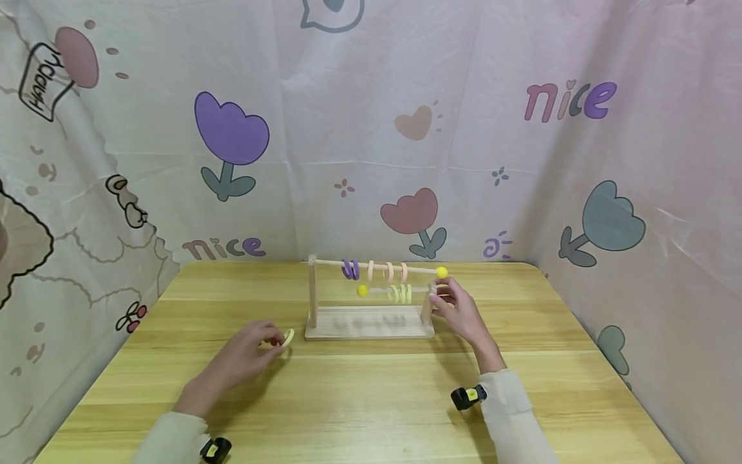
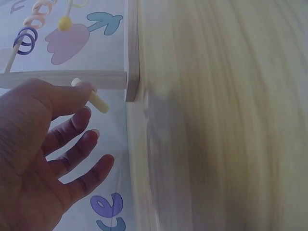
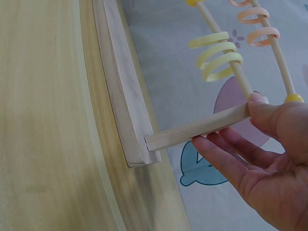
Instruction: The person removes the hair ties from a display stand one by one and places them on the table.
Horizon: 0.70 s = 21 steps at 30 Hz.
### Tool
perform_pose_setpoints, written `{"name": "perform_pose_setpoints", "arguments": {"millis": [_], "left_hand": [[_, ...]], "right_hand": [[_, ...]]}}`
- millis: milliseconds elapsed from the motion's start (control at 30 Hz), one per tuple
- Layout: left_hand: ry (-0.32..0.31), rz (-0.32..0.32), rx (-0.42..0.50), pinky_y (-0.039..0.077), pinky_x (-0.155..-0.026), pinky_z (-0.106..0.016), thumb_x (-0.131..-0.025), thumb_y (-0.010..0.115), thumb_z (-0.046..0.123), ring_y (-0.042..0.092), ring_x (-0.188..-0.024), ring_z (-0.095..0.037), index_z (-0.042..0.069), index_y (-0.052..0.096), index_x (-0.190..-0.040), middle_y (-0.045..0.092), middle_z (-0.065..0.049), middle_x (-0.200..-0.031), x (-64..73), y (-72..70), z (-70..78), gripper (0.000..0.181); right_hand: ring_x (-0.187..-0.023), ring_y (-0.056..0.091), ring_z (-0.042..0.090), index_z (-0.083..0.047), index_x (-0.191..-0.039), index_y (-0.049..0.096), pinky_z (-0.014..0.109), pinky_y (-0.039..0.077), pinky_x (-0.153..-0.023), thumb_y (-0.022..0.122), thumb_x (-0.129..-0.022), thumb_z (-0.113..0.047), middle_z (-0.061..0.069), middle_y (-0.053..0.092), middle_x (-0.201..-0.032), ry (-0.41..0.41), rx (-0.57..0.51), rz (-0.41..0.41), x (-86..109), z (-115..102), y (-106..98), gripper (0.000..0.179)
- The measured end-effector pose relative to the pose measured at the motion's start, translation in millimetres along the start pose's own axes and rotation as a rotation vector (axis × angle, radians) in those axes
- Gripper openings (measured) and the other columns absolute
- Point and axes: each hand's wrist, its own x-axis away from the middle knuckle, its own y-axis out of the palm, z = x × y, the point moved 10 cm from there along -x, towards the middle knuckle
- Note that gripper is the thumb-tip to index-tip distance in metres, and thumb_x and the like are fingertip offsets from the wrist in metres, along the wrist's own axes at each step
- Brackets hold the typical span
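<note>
A wooden rack with a flat base (image 1: 371, 332) stands at the far middle of the table. My right hand (image 1: 460, 316) grips its right post (image 3: 197, 127) near the top, thumb on one side and fingers on the other. From that post a lower rod runs left, bearing three pale yellow rings (image 3: 222, 46) and a yellow end ball (image 1: 362, 290). The upper rod, from the left post (image 1: 313, 293), carries two purple rings (image 1: 354, 269), three peach rings (image 3: 263, 32) and another yellow ball (image 1: 442, 272). Front-left of the base, my left hand (image 1: 246, 354) pinches a pale yellow ring (image 2: 98, 102) between thumb and index finger.
The wooden table (image 1: 359, 399) reaches back to a printed cloth backdrop (image 1: 324, 129), which also hangs along both sides. Each wrist wears a small black camera, one on the left (image 1: 216, 450) and one on the right (image 1: 467, 397).
</note>
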Motion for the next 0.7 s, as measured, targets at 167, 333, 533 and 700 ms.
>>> {"name": "perform_pose_setpoints", "arguments": {"millis": [167, 333, 533, 700], "left_hand": [[0.002, 0.007, -0.042, 0.057, -0.078, -0.031, -0.083, 0.083, 0.004, 0.06, -0.086, -0.007, 0.019, 0.074, -0.086, 0.064, 0.015, -0.087, 2.9, -2.5, -5.3, 0.018], [0.02, 0.006, -0.088, 0.056, -0.077, -0.03, -0.081, 0.083, 0.004, 0.059, -0.085, -0.007, 0.019, 0.073, -0.085, 0.065, 0.013, -0.087, 6.4, -3.9, -8.8, 0.019], [-0.004, -0.036, -0.103, 0.056, -0.074, -0.027, -0.082, 0.083, 0.005, 0.059, -0.084, -0.007, 0.019, 0.074, -0.086, 0.064, 0.012, -0.087, 11.1, -5.5, -14.7, 0.017], [-0.026, -0.078, -0.1, 0.053, -0.071, -0.024, -0.082, 0.083, 0.006, 0.056, -0.082, -0.005, 0.018, 0.075, -0.085, 0.062, 0.012, -0.085, 15.3, -5.4, -20.9, 0.015]], "right_hand": [[-0.119, 0.063, 0.04, -0.001, -0.139, 0.049, 0.04, 0.062, -0.09, 0.057, -0.105, -0.008, 0.029, 0.06, -0.13, -0.003, -0.002, -0.001, 0.4, -1.1, 0.0, 0.035], [-0.119, 0.063, 0.04, 0.0, -0.138, 0.049, 0.041, 0.062, -0.09, 0.057, -0.106, -0.009, 0.03, 0.06, -0.13, -0.017, -0.001, -0.003, 0.0, -1.0, -0.3, 0.035], [-0.118, 0.063, 0.041, 0.0, -0.137, 0.049, 0.044, 0.062, -0.091, 0.057, -0.106, -0.01, 0.03, 0.06, -0.129, -0.029, 0.009, -0.002, -0.1, -1.2, -0.8, 0.034], [-0.119, 0.063, 0.04, -0.001, -0.137, 0.05, 0.044, 0.062, -0.091, 0.058, -0.105, -0.01, 0.029, 0.06, -0.13, -0.023, 0.001, -0.007, -0.1, -0.8, -0.1, 0.034]]}}
